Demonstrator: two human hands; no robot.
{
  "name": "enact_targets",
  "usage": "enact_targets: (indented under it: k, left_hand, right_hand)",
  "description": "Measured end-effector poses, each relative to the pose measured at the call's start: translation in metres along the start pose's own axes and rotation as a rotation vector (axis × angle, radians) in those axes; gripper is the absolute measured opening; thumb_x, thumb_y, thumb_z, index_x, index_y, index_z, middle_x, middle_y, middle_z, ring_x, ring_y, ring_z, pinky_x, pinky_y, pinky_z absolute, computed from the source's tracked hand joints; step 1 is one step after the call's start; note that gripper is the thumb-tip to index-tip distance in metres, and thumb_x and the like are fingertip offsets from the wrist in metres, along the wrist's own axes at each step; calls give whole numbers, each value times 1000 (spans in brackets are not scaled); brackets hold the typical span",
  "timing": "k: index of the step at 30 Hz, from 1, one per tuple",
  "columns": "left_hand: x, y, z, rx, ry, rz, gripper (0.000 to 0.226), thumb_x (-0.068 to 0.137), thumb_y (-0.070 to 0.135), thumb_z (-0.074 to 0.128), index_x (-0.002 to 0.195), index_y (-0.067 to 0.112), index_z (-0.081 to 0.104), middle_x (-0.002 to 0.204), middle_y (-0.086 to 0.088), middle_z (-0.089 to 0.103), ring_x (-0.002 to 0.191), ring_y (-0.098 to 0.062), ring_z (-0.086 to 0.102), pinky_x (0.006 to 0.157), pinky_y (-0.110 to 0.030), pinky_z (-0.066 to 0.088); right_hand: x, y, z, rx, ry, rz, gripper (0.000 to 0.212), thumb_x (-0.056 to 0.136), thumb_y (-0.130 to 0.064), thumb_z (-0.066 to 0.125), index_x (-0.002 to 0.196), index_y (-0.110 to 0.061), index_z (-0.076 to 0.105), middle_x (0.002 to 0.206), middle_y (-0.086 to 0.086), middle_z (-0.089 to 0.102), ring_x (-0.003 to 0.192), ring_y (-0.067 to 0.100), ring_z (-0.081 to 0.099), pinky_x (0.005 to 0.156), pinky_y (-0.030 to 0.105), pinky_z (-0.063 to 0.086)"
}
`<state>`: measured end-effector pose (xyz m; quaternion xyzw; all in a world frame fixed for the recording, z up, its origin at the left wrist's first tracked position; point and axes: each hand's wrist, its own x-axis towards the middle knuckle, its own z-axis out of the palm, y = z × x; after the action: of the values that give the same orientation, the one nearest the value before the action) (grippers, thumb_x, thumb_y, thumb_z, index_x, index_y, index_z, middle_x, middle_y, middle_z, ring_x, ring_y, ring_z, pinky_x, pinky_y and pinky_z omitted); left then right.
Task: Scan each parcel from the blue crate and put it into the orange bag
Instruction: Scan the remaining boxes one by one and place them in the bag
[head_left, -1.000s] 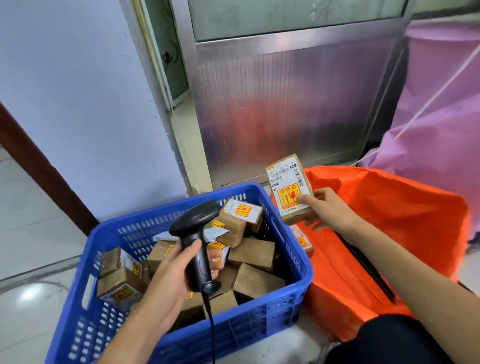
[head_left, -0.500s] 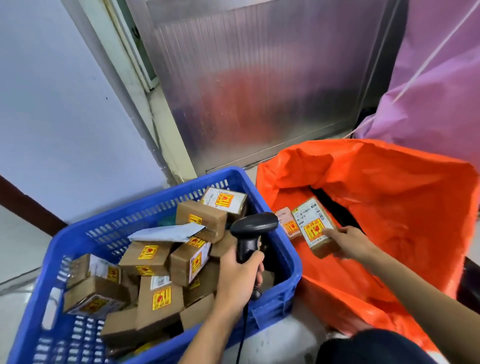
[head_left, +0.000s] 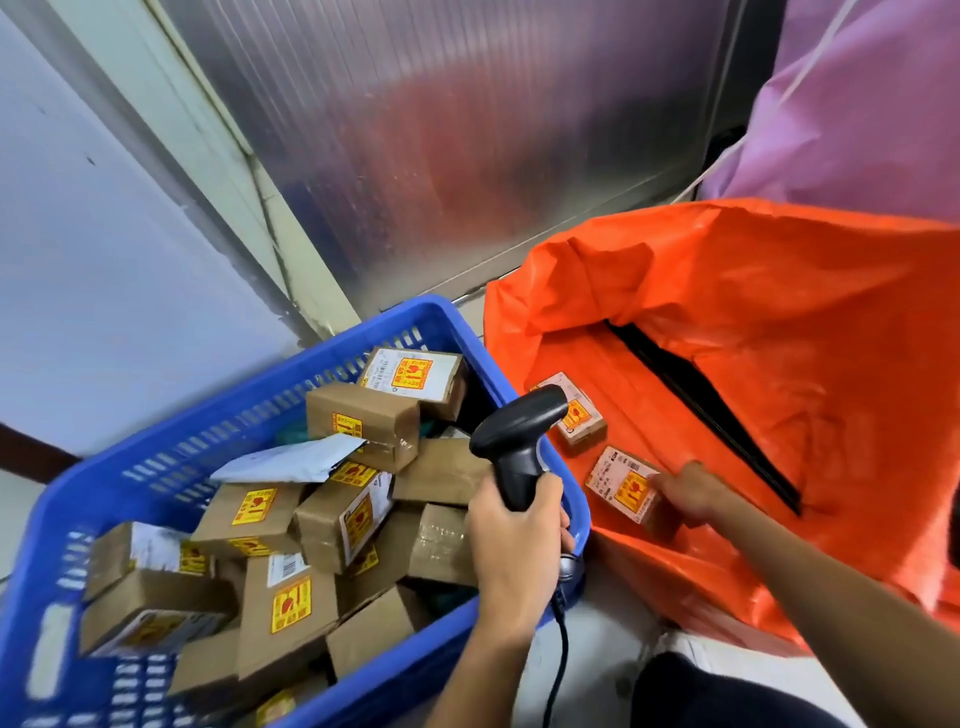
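Observation:
The blue crate (head_left: 171, 457) at the lower left holds several brown cardboard parcels (head_left: 343, 514) with yellow-and-red stickers. To its right lies the orange bag (head_left: 727, 291), its mouth wide. My left hand (head_left: 514, 540) grips a black barcode scanner (head_left: 514, 441) over the crate's right rim. My right hand (head_left: 691, 493) holds a small labelled parcel (head_left: 623, 486) low inside the bag, against its orange lining. Another small parcel (head_left: 579, 421) lies in the bag just beyond it, partly hidden by the scanner head.
A ribbed metal door panel (head_left: 467, 130) stands behind crate and bag. A purple sack (head_left: 857, 104) rises at the upper right. A white wall (head_left: 104, 234) is at the left. The scanner's cable (head_left: 558, 665) hangs down past the crate's near corner.
My right hand has carried the parcel from above the crate's rim down into the orange bag. My left hand with the scanner has shifted right, to the crate's right rim.

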<state>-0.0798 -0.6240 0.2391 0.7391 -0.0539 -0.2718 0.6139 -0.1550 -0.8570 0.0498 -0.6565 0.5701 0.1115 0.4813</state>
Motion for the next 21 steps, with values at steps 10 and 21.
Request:
enact_targets:
  k: [10, 21]
  left_hand:
    - [4, -2, 3, 8, 44, 21, 13, 92, 6, 61, 87, -5, 56, 57, -11, 58, 45, -23, 53, 44, -30, 42]
    - [6, -3, 1, -2, 40, 8, 13, 93, 8, 62, 89, -4, 59, 59, -11, 60, 46, -23, 56, 47, -34, 47]
  right_hand:
    - [59, -14, 36, 155, 64, 40, 25, 98, -9, 55, 114, 6, 66, 113, 23, 73, 101, 37, 73, 80, 43, 60]
    - [34, -57, 25, -28, -80, -87, 21, 98, -10, 51, 81, -5, 62, 74, 12, 65, 60, 23, 61, 50, 26, 49]
